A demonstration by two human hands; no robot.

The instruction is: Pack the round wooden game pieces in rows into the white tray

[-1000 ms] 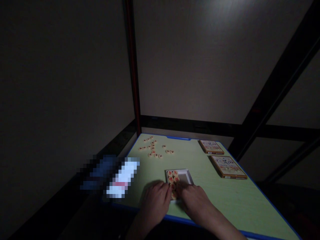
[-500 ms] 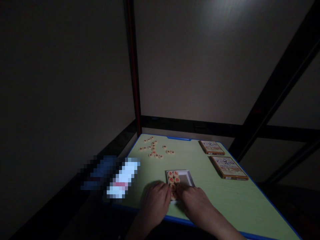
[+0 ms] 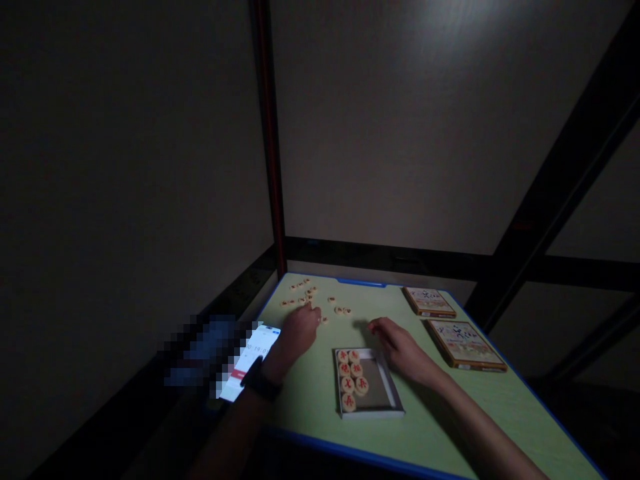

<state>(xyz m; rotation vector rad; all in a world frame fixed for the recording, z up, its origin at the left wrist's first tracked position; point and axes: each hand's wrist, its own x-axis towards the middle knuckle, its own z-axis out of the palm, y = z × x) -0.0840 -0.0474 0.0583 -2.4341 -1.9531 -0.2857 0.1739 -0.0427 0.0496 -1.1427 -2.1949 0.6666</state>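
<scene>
An open shallow box [image 3: 371, 413] lies near the front of the green table, with several round pieces [image 3: 355, 370] bearing red characters along its left side. Beyond it, my left hand [image 3: 299, 328] reaches among scattered round pieces [image 3: 341, 310], its fingers bent down; what they pinch, if anything, is too small to tell. My right hand [image 3: 395, 343] hovers by the box's back right corner, fingers curled together; whatever may be between them cannot be made out.
Two flat printed boxes [image 3: 429, 301] [image 3: 466, 343] lie along the right side of the green table [image 3: 450, 413]. A lit phone [image 3: 250, 360] showing a timer is at the left edge, beside my left wrist.
Both hands have left the open box. My left hand moved forward and left to the scattered pieces; my right hand moved forward and right. The pieces in the box are now uncovered.
</scene>
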